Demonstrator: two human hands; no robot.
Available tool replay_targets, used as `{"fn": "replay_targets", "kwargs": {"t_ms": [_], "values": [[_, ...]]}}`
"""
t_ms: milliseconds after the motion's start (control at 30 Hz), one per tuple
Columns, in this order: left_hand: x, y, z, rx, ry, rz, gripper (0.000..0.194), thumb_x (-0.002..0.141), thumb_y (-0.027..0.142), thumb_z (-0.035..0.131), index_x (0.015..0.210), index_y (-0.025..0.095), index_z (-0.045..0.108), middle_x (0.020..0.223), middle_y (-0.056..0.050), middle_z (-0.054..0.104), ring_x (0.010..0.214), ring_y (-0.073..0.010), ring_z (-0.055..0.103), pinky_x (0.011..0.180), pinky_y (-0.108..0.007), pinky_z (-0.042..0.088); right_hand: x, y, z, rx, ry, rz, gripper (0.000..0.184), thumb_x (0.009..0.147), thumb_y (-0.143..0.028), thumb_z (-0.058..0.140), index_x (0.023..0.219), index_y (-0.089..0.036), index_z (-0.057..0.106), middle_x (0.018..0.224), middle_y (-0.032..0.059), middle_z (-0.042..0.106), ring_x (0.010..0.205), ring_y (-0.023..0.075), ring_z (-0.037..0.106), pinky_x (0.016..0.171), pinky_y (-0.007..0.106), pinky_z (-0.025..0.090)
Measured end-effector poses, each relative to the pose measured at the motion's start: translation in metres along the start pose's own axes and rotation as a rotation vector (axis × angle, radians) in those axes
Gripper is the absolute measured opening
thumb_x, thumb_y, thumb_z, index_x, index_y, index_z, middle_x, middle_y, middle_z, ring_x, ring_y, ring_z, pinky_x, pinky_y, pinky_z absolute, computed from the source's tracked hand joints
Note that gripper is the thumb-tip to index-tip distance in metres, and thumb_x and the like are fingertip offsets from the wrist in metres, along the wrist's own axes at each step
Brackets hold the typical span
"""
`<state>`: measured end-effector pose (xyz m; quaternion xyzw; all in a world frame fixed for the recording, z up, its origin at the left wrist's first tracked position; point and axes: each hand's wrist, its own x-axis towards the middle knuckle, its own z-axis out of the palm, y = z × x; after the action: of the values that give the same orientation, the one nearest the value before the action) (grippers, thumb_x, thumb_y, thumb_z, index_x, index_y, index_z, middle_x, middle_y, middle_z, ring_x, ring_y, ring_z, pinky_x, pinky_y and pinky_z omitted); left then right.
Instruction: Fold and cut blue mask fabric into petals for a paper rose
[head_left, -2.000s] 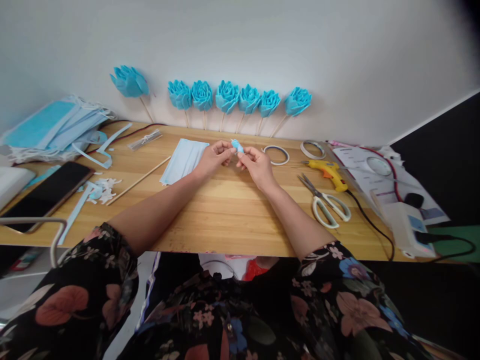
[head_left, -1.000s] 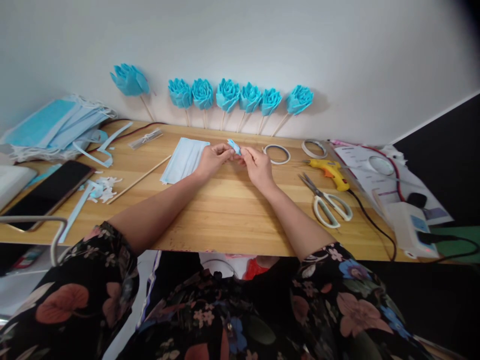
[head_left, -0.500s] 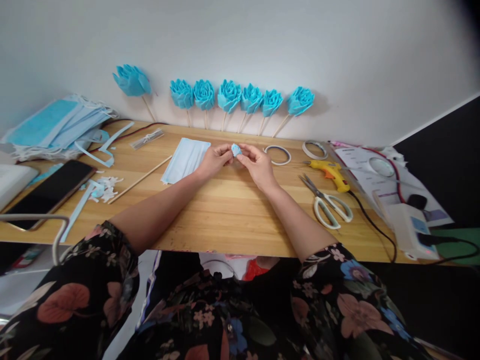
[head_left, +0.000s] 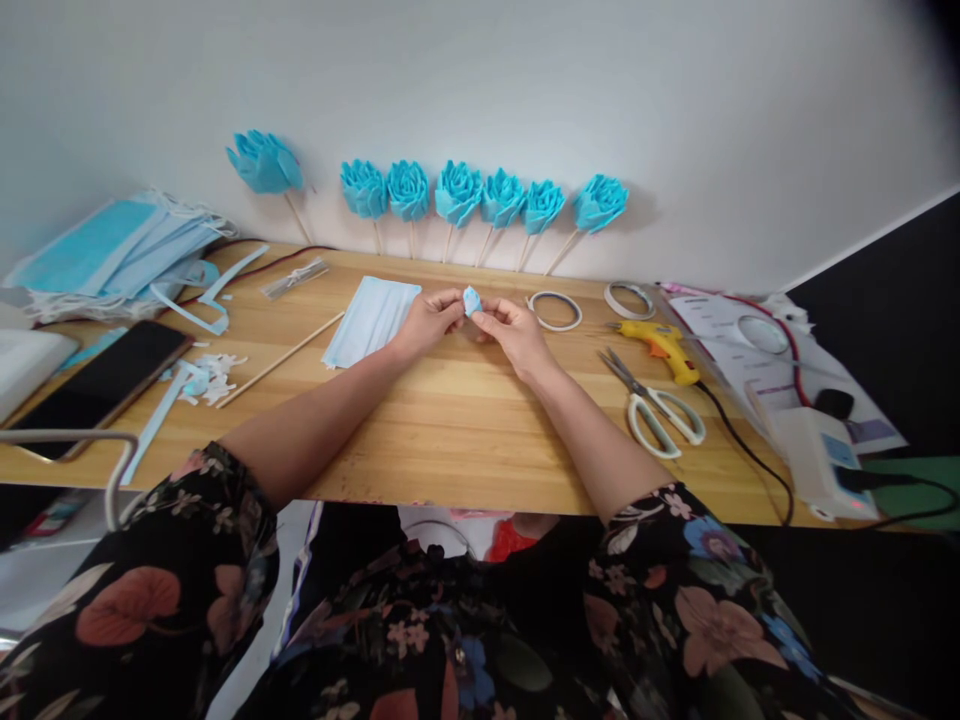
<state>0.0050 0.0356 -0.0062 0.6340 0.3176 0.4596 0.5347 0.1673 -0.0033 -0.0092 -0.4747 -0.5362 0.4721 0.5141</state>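
A small folded piece of light-blue mask fabric (head_left: 472, 301) is pinched between the fingertips of both hands, above the middle of the table. My left hand (head_left: 430, 322) grips its left side, and my right hand (head_left: 513, 332) has thumb and fingers closed on its right side. Part of the piece is hidden by the fingers. Just left of my left hand lies a flat pleated face mask (head_left: 369, 322). To the right of my right hand rests a roll of tape (head_left: 555, 311).
Several blue fabric roses (head_left: 458, 192) on sticks lean against the wall. At left are stacked masks (head_left: 112, 250), a phone (head_left: 101, 388), fabric scraps (head_left: 206, 378) and a wooden stick (head_left: 281, 360). Scissors (head_left: 646, 395), a yellow glue gun (head_left: 660, 348) and another tape roll (head_left: 630, 300) lie at right.
The folded blue piece has turned slightly between my fingertips, and my right fingers have shifted a little. Everything else on the table stays where it was.
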Motion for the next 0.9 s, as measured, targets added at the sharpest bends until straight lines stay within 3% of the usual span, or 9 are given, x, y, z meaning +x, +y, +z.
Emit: {"fn": "replay_targets", "kwargs": {"t_ms": [133,267,467,567,767,900], "values": [[-0.001,-0.001,0.001,-0.061,0.042,-0.001,0.028,0.088,0.046,0.070,0.080,0.019,0.065,0.058,0.004,0.055,0.050,-0.0080,0.045,0.052,-0.023,0.037,0.000,-0.001,0.000,0.054,0.016,0.007,0.048,0.062,-0.058,0.086,0.086,-0.021,0.068,0.083,0.0012,0.072,0.079,0.0146,0.065,0.065,0.026,0.055],[-0.001,0.000,0.002,-0.082,0.052,0.033,0.043,0.085,0.060,0.070,0.077,0.019,0.061,0.059,0.003,0.055,0.052,-0.0080,0.047,0.052,-0.022,0.039,0.000,-0.001,0.000,0.052,0.057,-0.008,0.048,0.059,-0.058,0.087,0.083,-0.022,0.065,0.079,-0.0011,0.070,0.074,0.0130,0.061,0.064,0.026,0.054],[0.000,-0.001,0.004,-0.055,-0.006,0.021,0.037,0.071,0.045,0.086,0.081,0.017,0.064,0.064,0.003,0.060,0.057,-0.0082,0.051,0.055,-0.023,0.038,0.000,0.002,-0.001,0.006,0.036,-0.054,0.045,0.065,-0.058,0.084,0.083,-0.021,0.065,0.080,-0.0008,0.069,0.074,0.0132,0.061,0.067,0.027,0.051],[0.000,-0.004,0.004,-0.031,0.005,0.047,0.039,0.069,0.047,0.086,0.077,0.016,0.063,0.068,0.001,0.064,0.061,-0.0094,0.055,0.060,-0.023,0.041,0.001,0.005,-0.001,-0.081,0.047,-0.103,0.042,0.067,-0.055,0.084,0.084,-0.021,0.066,0.083,-0.0003,0.071,0.077,0.0135,0.063,0.074,0.028,0.052],[0.000,-0.010,0.002,0.039,0.036,0.091,0.038,0.072,0.047,0.083,0.074,0.015,0.062,0.068,0.000,0.068,0.062,-0.0097,0.058,0.060,-0.023,0.042,0.003,0.009,-0.002,-0.030,-0.028,-0.079,0.048,0.067,-0.055,0.084,0.097,-0.020,0.070,0.093,0.0028,0.075,0.088,0.0175,0.068,0.081,0.031,0.053],[0.000,-0.010,0.004,0.032,0.036,0.128,0.037,0.075,0.048,0.082,0.078,0.015,0.066,0.070,-0.001,0.070,0.062,-0.0101,0.059,0.060,-0.022,0.043,0.003,0.009,-0.002,-0.029,-0.024,-0.051,0.049,0.066,-0.057,0.084,0.095,-0.020,0.070,0.088,0.0020,0.074,0.083,0.0165,0.066,0.074,0.029,0.051]]}}
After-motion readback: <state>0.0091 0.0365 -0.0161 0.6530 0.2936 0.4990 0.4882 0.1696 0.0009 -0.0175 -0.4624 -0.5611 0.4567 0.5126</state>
